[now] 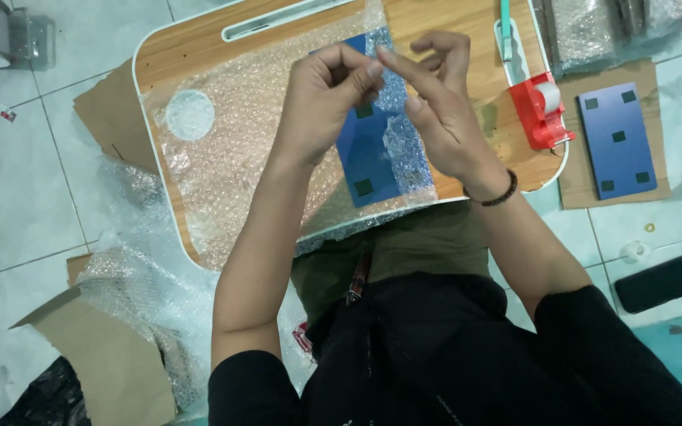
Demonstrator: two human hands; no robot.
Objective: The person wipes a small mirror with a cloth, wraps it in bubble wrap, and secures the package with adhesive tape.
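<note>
My left hand (327, 95) and my right hand (436, 102) meet above a small wooden lap table (444, 24), fingertips pinched together on something thin and clear, probably a piece of tape. Beneath them lies a blue flat panel (366, 154) with dark square pads, half wrapped in a sheet of bubble wrap (238, 150) that covers most of the table. A red tape dispenser (541, 110) stands on the table's right edge, close to my right hand. A dark bead bracelet sits on my right wrist.
A second blue panel (617, 140) rests on cardboard (574, 185) at the right. More bubble wrap (132, 276) and cardboard pieces (112, 363) lie on the tiled floor at left. A black phone-like slab (658, 284) lies at right; a clear box (17, 35) sits top left.
</note>
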